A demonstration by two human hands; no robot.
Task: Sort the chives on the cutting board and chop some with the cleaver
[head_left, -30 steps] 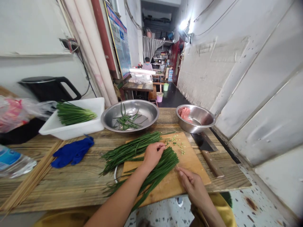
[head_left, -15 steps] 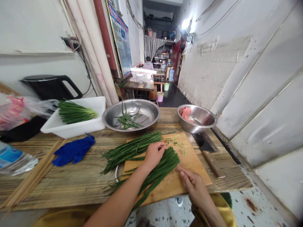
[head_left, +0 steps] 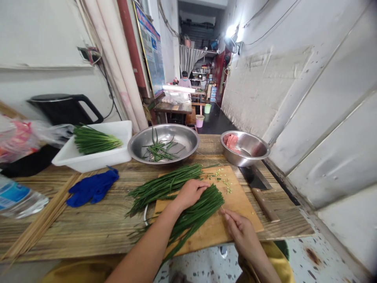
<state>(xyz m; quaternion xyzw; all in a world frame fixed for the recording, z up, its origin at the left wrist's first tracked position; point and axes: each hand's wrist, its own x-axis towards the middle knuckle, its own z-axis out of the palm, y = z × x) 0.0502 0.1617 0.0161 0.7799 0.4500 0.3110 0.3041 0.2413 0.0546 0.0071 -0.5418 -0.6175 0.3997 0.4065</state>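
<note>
Long green garlic chives (head_left: 203, 206) lie in a bundle across the wooden cutting board (head_left: 235, 212), cut ends to the right. My left hand (head_left: 191, 193) rests over the upper side of this bundle, fingertips and thumb closing near its cut ends. My right hand (head_left: 240, 230) is closed at the lower right of the board, pinching a thin wooden skewer whose tip shows beside the cut ends; the rest of it is hidden. A second pile of chives (head_left: 169, 182) lies behind my left hand. Small trimmed stem bits (head_left: 226, 184) are scattered on the board.
A cleaver (head_left: 262, 196) lies right of the board. Behind stand a wide steel bowl (head_left: 191, 147) with loose chives and a smaller steel bowl (head_left: 247, 159) with pink pieces. Leftward are a blue glove (head_left: 92, 188), wooden skewers (head_left: 44, 216) and a white tray (head_left: 88, 165) holding chives.
My left hand has shifted slightly, its fingers stretching a little further right along the top of the chives. My right hand stays in place with the skewer.
</note>
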